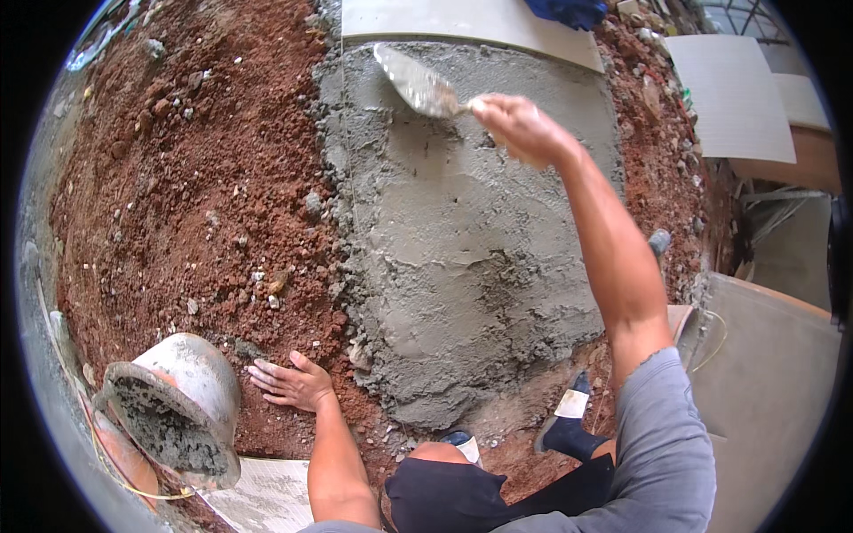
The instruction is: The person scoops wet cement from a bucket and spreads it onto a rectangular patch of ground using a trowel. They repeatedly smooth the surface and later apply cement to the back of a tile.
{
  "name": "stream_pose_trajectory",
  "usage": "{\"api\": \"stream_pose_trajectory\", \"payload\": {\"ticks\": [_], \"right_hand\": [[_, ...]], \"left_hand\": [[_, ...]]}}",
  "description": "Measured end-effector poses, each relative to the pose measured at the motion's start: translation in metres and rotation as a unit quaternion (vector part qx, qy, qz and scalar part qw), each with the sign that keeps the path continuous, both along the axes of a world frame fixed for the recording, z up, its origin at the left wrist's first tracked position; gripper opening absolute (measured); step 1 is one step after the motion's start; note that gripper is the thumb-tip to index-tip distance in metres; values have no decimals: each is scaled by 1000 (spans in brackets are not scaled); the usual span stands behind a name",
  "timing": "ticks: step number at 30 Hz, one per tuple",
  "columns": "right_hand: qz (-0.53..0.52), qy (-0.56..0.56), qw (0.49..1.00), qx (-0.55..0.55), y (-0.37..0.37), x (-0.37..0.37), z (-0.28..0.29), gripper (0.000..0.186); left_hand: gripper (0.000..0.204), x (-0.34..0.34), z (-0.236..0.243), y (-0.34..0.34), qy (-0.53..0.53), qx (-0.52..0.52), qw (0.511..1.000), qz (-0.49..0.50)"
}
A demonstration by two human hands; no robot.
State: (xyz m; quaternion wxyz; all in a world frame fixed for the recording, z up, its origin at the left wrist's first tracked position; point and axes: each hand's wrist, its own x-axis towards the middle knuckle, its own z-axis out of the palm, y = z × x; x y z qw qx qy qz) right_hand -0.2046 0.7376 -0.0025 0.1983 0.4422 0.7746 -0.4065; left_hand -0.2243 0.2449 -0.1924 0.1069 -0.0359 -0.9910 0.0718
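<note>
Right hand point(520, 127) is wrapped tight round the handle of a trowel point(418, 84), arm stretched all the way out, blade loaded with grey mix and sitting at the far end of the mortar bed point(462, 240), just short of the pale tile point(471, 22) already laid beyond it. Left hand point(291, 384) is flat on the red dirt point(187, 195), fingers spread, holding nothing, just propping the body up. Right beside it is a bucket point(178, 409) tipped on its side with mortar inside, so there's more to pull from.

Progress-wise I'd say the bed is mostly down: it covers a good wide patch from near the knees up to the tile. But the surface looks rough and ridged, edges ragged, so levelling and smoothing looks like what's left. More tiles point(733, 93) sit off to the right, not on the bed yet
</note>
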Motion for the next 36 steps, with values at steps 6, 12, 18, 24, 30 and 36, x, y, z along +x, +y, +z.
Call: {"api": "stream_pose_trajectory", "payload": {"ticks": [6,12,18,24,30,36], "right_hand": [[164,61,985,-4,11,40,-41,41],[248,-34,968,-9,-86,135,-17,46],[109,-38,961,252,-113,159,-32,46],[-96,-20,917,387,-45,242,-70,46],[-367,-29,920,133,-84,320,-37,41],[-360,19,929,81,-87,302,-21,43]], "left_hand": [[72,0,-1,-3,-14,3,1000,5],[69,0,-2,-2,4,-15,1000,5],[67,-2,-11,-8,47,-40,998,-19],[68,-4,-18,-12,47,-43,998,-7],[67,-4,-21,-17,59,-34,998,-14],[68,-7,-26,-19,59,-48,997,-5]]}}
